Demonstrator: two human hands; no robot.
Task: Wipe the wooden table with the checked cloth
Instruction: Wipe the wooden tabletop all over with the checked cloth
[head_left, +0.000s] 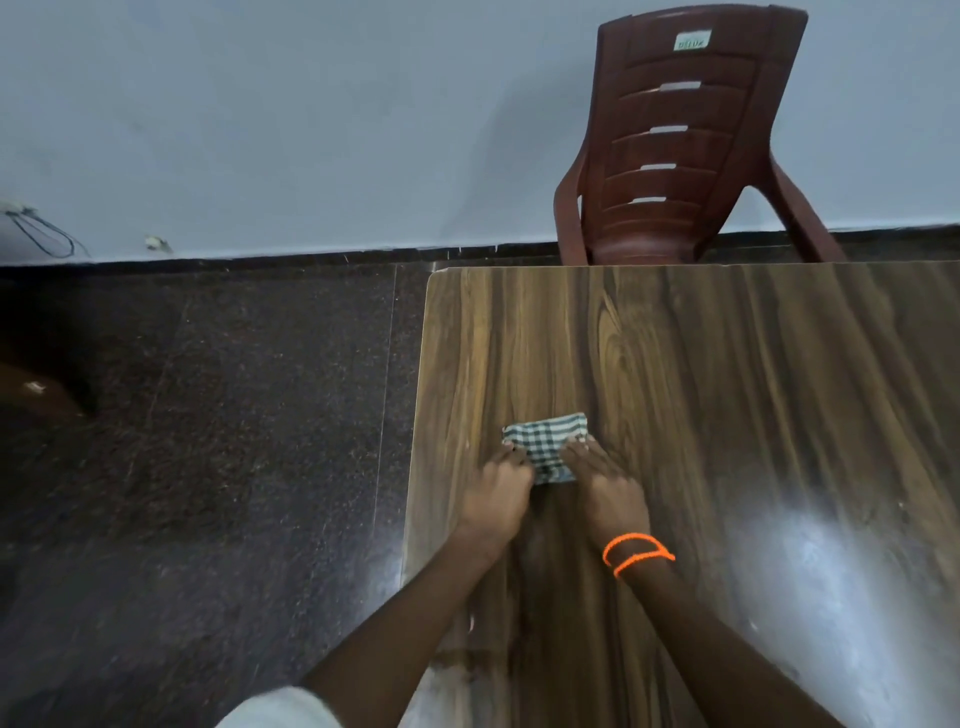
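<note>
counts: one wooden table (727, 389), one checked cloth (545, 441), two hands, one plastic chair (680, 140), two loops of orange thread (636, 553) on one wrist.
cloth, form: folded into a small wad, green-and-white check, lying flat on the table top.
cloth, location: near the table's left edge, roughly midway between its far and near edges; wood shows bare on all sides of it.
cloth vs fingers: far half of the cloth sticks out beyond the fingertips; near half sits between and under the two hands, its near corner tucked in the gap between them.
left hand (496, 493): palm down, knuckles up, fingers curled onto the cloth's left end, tips on the fabric. grip looks like a bunching hold, though the underside is hidden.
right hand (605, 488): palm down, fingers bent and laid over the cloth's right end, tips pressing near its far right corner; fingers close together, not spread.
hands, relation: side by side, nearly touching, cloth bridging them.
arms: both forearms reach in from the bottom edge and converge toward the cloth; a pale sleeve (280, 709) shows at the left elbow.
surroundings: chair stands past the far table edge against a pale wall (260, 104); dark speckled floor (208, 415) to the left; glare patches on the table at right.
</note>
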